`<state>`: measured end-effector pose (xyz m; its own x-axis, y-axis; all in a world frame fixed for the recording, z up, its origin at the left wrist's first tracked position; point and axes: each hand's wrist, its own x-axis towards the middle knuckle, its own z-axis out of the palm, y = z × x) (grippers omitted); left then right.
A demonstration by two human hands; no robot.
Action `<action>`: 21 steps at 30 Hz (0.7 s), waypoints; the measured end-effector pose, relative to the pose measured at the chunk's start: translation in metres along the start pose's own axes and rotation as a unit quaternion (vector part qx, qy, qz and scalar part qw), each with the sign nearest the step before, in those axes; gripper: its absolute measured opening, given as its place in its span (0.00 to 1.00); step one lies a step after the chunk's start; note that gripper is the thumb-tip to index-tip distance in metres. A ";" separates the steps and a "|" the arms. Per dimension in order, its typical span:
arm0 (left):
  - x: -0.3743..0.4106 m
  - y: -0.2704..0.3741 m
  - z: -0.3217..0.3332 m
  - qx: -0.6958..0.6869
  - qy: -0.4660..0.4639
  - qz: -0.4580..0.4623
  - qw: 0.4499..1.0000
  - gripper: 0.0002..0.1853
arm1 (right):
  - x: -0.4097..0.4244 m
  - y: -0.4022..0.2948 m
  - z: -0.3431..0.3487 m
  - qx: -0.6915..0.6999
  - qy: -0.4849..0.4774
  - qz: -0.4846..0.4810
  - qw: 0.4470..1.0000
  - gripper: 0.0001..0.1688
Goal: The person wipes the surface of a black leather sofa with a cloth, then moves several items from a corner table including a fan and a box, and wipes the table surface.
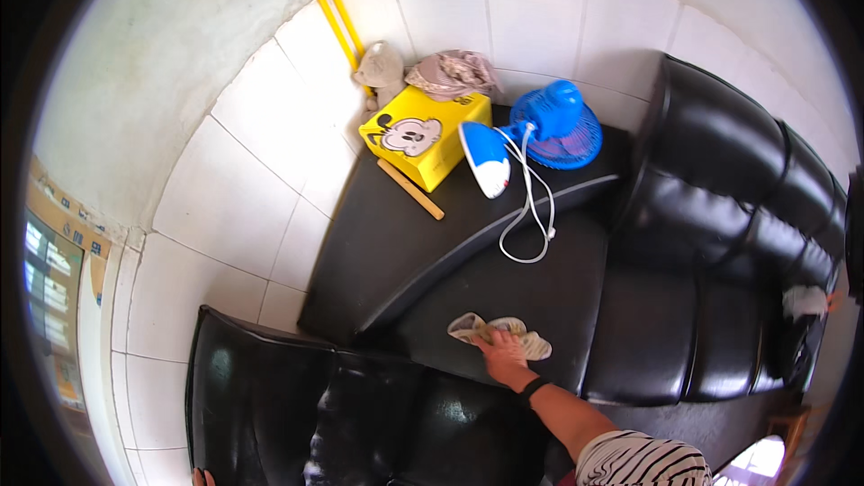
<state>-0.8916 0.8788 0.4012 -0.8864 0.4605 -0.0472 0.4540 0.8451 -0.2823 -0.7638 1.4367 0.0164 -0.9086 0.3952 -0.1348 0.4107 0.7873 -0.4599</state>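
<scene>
My right hand (505, 354) presses a crumpled, light patterned cloth (538, 346) against the black corner seat (533, 283) of a leather-look sofa. A dark band is around that wrist, and the sleeve is striped. Of my left hand (202, 478), only fingertips show at the lower left, by the end of the black sofa backrest (270, 391); the rest of it is out of view. Beyond the cloth, a white power cord (530, 216) hangs over the curved edge of the black corner shelf (378, 243) onto the seat.
The shelf carries a yellow box (432, 142) with a cartoon dog face, a wooden stick (410, 189) and a blue fan (553, 111) lying face down. Behind the box are a plush toy (381, 67) and a bundled cloth (452, 74). Yellow pipes (331, 7) climb the wall. More sofa seats (638, 331) extend right.
</scene>
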 end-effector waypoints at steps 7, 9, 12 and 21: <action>0.175 0.090 -0.062 -0.092 0.107 -0.019 0.990 0.34 | 0.054 0.064 -0.079 0.006 -0.112 0.050 0.992 0.27; 0.221 0.114 -0.055 -0.159 0.109 -0.002 0.981 0.33 | 0.070 0.080 -0.091 0.015 -0.025 0.149 0.988 0.19; 0.237 0.112 -0.018 -0.101 0.179 0.002 0.979 0.36 | 0.103 0.079 -0.131 0.090 0.085 0.076 0.989 0.18; 0.232 0.105 -0.021 -0.114 0.166 -0.017 0.979 0.35 | 0.280 -0.173 -0.129 0.143 0.074 -0.280 0.946 0.22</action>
<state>-1.0478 1.0797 0.3811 -0.8402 0.4620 0.2841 0.4670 0.8826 -0.0543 -1.0797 1.4718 0.1715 -0.9488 0.0320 0.3142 -0.1884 0.7411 -0.6444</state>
